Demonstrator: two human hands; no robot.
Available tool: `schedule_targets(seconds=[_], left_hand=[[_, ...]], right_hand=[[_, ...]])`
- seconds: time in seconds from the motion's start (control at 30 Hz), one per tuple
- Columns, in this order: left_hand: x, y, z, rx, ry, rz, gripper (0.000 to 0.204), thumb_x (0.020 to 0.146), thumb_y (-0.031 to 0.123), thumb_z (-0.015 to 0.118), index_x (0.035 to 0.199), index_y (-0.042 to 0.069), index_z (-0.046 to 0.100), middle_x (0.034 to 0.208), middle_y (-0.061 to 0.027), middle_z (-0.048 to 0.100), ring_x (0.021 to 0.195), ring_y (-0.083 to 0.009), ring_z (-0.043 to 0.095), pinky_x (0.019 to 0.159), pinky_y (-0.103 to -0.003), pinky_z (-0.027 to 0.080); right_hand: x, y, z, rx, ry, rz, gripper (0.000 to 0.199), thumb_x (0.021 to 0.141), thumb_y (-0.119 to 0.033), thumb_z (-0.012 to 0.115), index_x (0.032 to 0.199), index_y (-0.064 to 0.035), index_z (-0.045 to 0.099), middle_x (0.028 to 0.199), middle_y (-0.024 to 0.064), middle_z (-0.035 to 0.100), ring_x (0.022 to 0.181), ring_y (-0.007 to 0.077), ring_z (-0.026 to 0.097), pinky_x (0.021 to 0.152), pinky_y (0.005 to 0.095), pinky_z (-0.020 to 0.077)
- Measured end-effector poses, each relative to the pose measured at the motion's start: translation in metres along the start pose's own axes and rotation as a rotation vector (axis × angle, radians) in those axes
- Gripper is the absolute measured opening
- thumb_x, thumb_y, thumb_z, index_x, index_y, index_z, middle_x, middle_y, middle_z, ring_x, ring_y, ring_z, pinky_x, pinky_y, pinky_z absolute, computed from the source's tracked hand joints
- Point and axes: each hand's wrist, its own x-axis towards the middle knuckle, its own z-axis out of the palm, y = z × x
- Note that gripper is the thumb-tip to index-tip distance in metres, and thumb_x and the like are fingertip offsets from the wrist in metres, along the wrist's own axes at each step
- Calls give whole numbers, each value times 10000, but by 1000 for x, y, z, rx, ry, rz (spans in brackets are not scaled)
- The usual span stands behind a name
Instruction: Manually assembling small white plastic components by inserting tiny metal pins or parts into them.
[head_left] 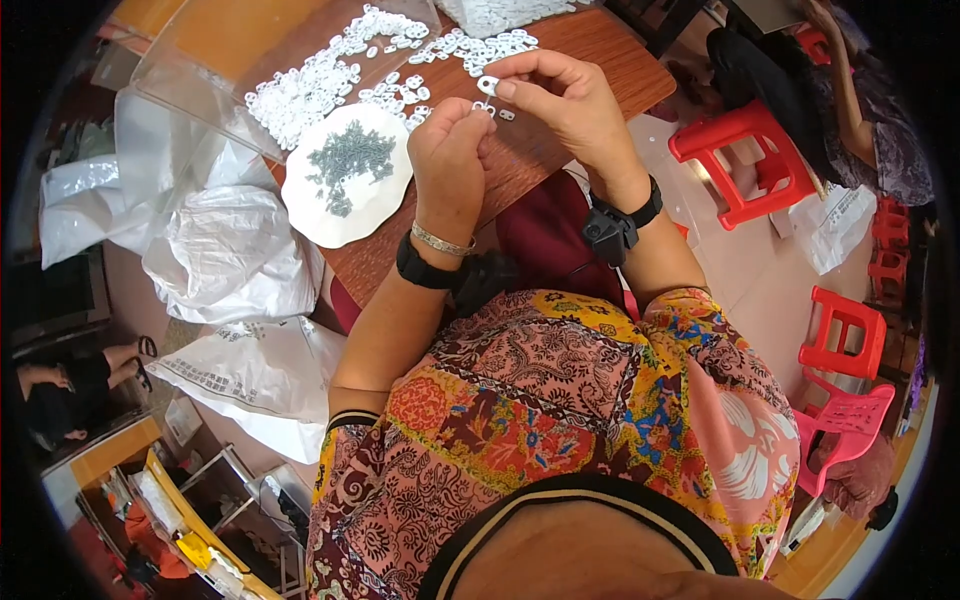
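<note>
My right hand (575,112) pinches a small white plastic piece (488,86), rounded with a dark hole, between thumb and fingertips. Just below and left of it, my left hand (448,165) has its fingers closed on another small white piece (484,107) with holes. Something thin seems to run between the two pieces; its kind is too small to tell. Left of my left hand lies a white scalloped plate (303,205) bearing a heap of tiny dark grey parts (350,160). Many loose white pieces (300,105) are spread beyond the plate.
A clear plastic tray (190,65) sits at the table's far left. The brown wooden table (625,75) ends at a corner right of my hands. White sacks (235,250) stand on the left; a red stool (745,165) and another person (895,150) are on the right.
</note>
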Motion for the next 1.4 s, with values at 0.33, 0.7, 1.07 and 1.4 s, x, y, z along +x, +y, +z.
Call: schedule_targets(seconds=[0.33, 0.7, 1.07, 1.4], left_hand=[[0, -2, -3, 101, 11, 95, 192, 870, 153, 505, 723, 38, 549, 604, 17, 472, 512, -67, 417, 474, -205, 332], [-1, -6, -5, -79, 39, 31, 199, 878, 150, 495, 715, 44, 536, 615, -2, 489, 518, -81, 436, 472, -210, 331], [-9, -3, -5, -75, 91, 15, 213, 881, 146, 470, 729, 17, 543, 628, -32, 522, 519, -108, 470, 494, -224, 373], [-11, -2, -6, -88, 96, 57, 233, 885, 179, 485, 716, 28, 539, 620, -1, 506, 554, -70, 447, 503, -214, 355]], right_hand=[[-3, -2, 5, 49, -71, 41, 187, 844, -105, 643, 1006, -19, 681, 824, -2, 652, 749, 37, 562, 672, 178, 453], [-4, 2, 9, -30, -180, -8, 256, 833, -49, 622, 1086, -31, 655, 859, -25, 580, 798, 43, 516, 725, 198, 421], [-4, 5, 10, -191, -218, -100, 328, 777, -11, 664, 1102, -54, 651, 894, -22, 553, 793, 48, 507, 688, 187, 415], [-4, 0, 5, -146, -287, -81, 338, 784, -12, 633, 1121, -39, 642, 829, -30, 514, 740, 43, 455, 655, 187, 369]])
